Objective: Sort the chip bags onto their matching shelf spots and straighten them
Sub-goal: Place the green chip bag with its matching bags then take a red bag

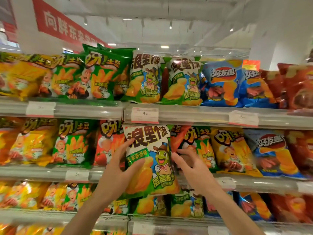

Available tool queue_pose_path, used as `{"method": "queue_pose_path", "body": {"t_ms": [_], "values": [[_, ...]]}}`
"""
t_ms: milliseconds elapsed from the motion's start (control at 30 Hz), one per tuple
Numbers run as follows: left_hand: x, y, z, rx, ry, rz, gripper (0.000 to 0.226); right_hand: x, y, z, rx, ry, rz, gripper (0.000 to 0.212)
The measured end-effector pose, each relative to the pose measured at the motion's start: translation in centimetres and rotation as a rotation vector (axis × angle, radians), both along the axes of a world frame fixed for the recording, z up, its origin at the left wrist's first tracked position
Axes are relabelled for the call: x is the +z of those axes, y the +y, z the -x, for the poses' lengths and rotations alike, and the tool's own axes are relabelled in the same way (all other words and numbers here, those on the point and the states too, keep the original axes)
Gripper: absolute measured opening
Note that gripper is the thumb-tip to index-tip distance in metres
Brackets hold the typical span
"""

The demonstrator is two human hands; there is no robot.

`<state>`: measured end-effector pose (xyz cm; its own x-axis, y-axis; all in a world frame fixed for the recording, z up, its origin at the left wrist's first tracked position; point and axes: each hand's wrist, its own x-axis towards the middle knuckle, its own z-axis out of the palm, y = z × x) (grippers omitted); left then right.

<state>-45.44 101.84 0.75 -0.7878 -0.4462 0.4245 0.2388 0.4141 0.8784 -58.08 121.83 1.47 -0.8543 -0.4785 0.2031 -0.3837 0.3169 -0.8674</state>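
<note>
A white-and-green chip bag with a cartoon turtle [149, 160] hangs upright in front of the middle shelf. My left hand [116, 168] grips its left edge, thumb across the front. My right hand [189, 165] is at the bag's right edge with curled fingers; how much of the bag it holds is hidden behind the bag. Two matching turtle bags [145, 78] [183, 82] stand on the top shelf directly above. More turtle bags [186, 206] sit on the shelf below.
Green, yellow and red potato-stick bags [74, 143] fill the left and middle shelves. Blue bags [221, 83] and dark red bags [298, 87] stand at right. Shelf rails carry price tags [144, 115]. A red banner [67, 26] hangs overhead.
</note>
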Motion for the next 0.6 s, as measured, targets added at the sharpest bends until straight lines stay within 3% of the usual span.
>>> {"method": "queue_pose_path", "body": {"t_ms": [100,233,333,500,600], "values": [[0.1,-2.3,-1.1,0.027,0.0,0.039,0.063,-0.6,-2.1,1.9,-0.223,0.049,-0.063,0.063],[0.0,-4.0,-2.1,0.036,-0.004,0.041,0.063,-1.7,-4.8,3.7,-0.239,0.074,-0.252,0.071],[-0.1,-4.9,-2.6,0.048,-0.005,0.001,0.062,-2.1,-6.7,4.3,-0.258,0.072,-0.23,0.063],[-0.3,-5.9,-3.3,0.068,-0.011,0.003,0.064,-2.4,-8.8,4.6,-0.297,0.01,-0.132,0.069],[-0.4,-6.3,-3.6,0.076,-0.018,0.011,0.067,-2.2,-9.0,4.7,-0.29,-0.023,-0.042,0.058]]}}
